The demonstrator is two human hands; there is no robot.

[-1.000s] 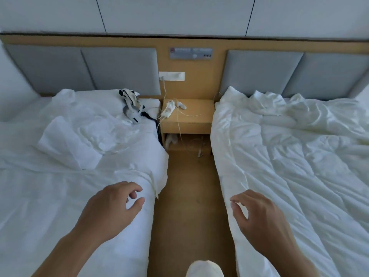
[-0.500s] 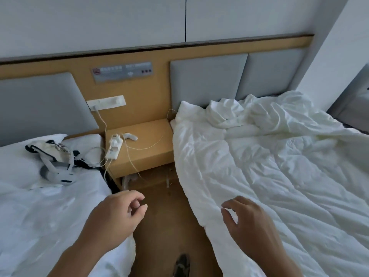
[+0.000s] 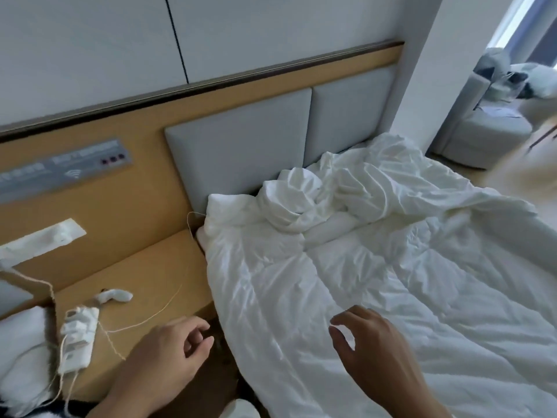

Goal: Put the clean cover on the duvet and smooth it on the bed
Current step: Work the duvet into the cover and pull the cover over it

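Observation:
A white quilted duvet (image 3: 376, 282) lies spread and wrinkled over the right-hand bed. A crumpled white cover (image 3: 340, 188) is bunched at the head of that bed, against the grey headboard (image 3: 241, 146). My right hand (image 3: 379, 354) hovers just above the duvet's near left part, fingers loosely curled, holding nothing. Over the gap beside the bed's edge hangs my left hand (image 3: 171, 354), also loosely curled and empty.
A wooden nightstand (image 3: 144, 282) stands left of the bed with a white power strip (image 3: 78, 339), cables and a small white controller (image 3: 113, 295). The other bed's white bedding (image 3: 21, 357) shows at far left. A grey armchair (image 3: 488, 122) stands at the far right.
The view has swung right and moved closer to the right-hand bed. Both hands now sit nearer the duvet's left edge, the right hand over it. Neither hand has taken hold of anything.

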